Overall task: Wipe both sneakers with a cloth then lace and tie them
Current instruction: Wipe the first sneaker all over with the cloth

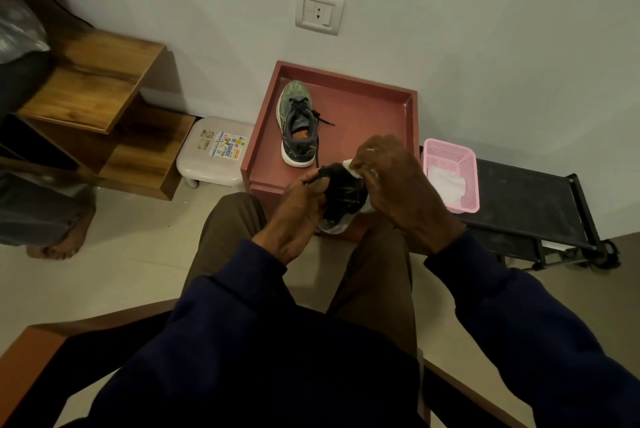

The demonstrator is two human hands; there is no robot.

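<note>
Sneaker (343, 195) held over the knees, near table (367, 123) edge: left hand (298, 209) fingers curled round it, right hand (398, 185) pinching white cloth (349, 164) against it. Second sneaker (298, 126) upright on table, lace end trailing. Pink basket (467, 164) just beside table.

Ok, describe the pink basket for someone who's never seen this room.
Find the reddish tray-top table by the wall. Right of it, a black stand carries the pink basket. It alone is pink and perforated, with a white cloth inside.
</note>
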